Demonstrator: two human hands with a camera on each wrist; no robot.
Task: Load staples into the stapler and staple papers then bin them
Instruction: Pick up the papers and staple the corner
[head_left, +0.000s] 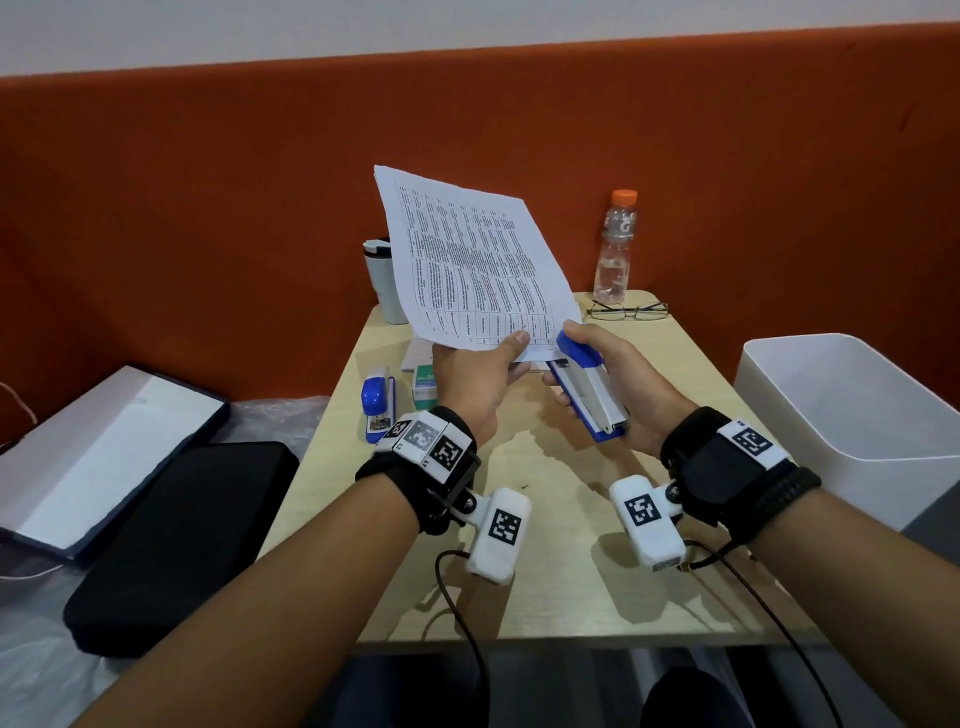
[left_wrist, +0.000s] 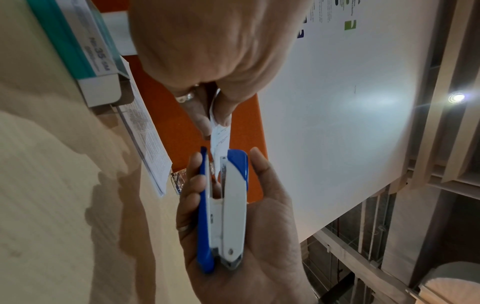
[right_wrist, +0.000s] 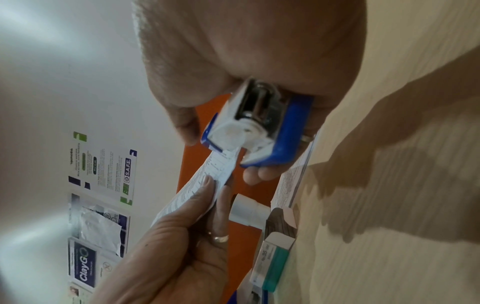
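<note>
Papers up in the air over the table, printed sheets tilted back, and the left hand pinches them at the bottom edge, thumb on top and fingers curled underneath. Right beside it, the right hand wraps around a blue and white stapler, thumb pressed on its blue nose, fingers curled under the base. Look at the left wrist view: the corner of the sheets sits between the stapler's top arm and its base, right at the front end. The jaw stands slightly apart around the paper; whether it is squeezed fully down I cannot tell.

On the table behind the hands lies a second blue stapler, and just next to it a green and white staple box with more printed sheets beyond it. Further back stand a white tumbler and a clear bottle with an orange cap, with a pair of glasses lying near the bottle. Off to the right of the table sits a white bin. To the left, off the table, rest a black case and a flat white-topped box.
</note>
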